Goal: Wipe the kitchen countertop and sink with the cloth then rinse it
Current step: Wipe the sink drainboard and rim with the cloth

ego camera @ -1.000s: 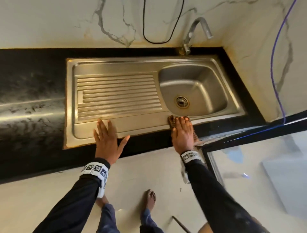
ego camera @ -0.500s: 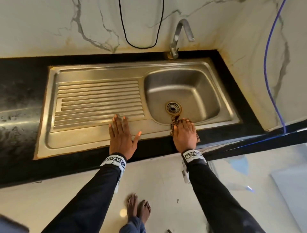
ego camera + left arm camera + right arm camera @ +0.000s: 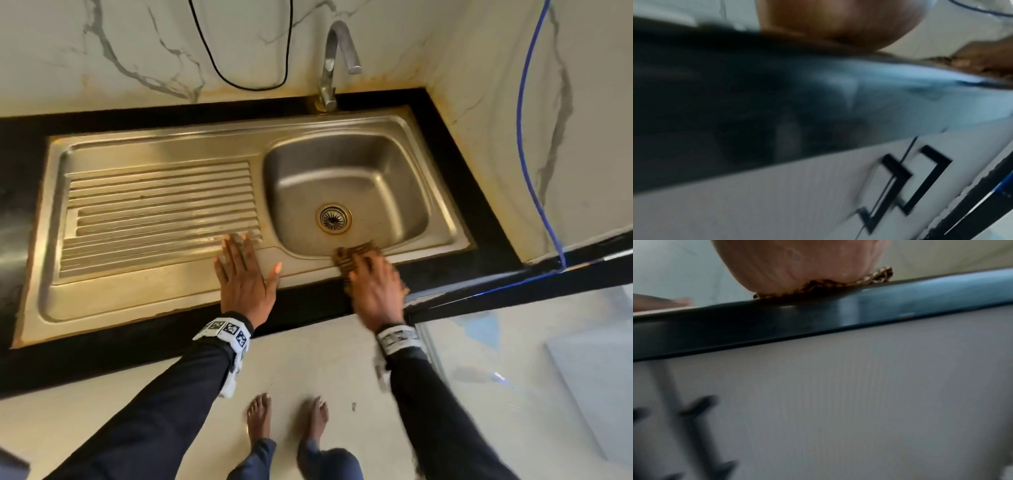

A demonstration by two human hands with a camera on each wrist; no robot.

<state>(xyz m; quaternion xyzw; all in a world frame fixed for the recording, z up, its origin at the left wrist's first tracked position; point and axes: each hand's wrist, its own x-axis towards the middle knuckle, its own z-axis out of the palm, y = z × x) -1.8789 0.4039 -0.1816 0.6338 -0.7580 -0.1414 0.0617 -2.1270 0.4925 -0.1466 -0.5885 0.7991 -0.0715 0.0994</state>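
Observation:
A brown patterned cloth [image 3: 356, 255] lies on the front rim of the steel sink [image 3: 342, 130], partly over the basin's edge. My right hand [image 3: 375, 284] presses flat on it with straight fingers; the right wrist view shows the cloth [image 3: 877, 276] squeezed under the palm at the black countertop edge [image 3: 818, 318]. My left hand [image 3: 245, 270] rests flat and spread on the sink's front ledge beside the ribbed drainboard [image 3: 161, 212], holding nothing. The black countertop [image 3: 479, 192] frames the sink. The left wrist view is blurred.
A curved tap [image 3: 334, 61] stands behind the basin, whose drain [image 3: 333, 218] is uncovered. A black cable [image 3: 239, 82] and a blue cable [image 3: 524, 137] hang on the marble walls. A glass panel [image 3: 513, 359] is at the right. White cupboard fronts with black handles [image 3: 920, 178] sit below.
My right hand has slid the cloth rightward along the sink's front rim and is blurred with motion. My left hand has shifted right toward the basin, still flat on the ledge.

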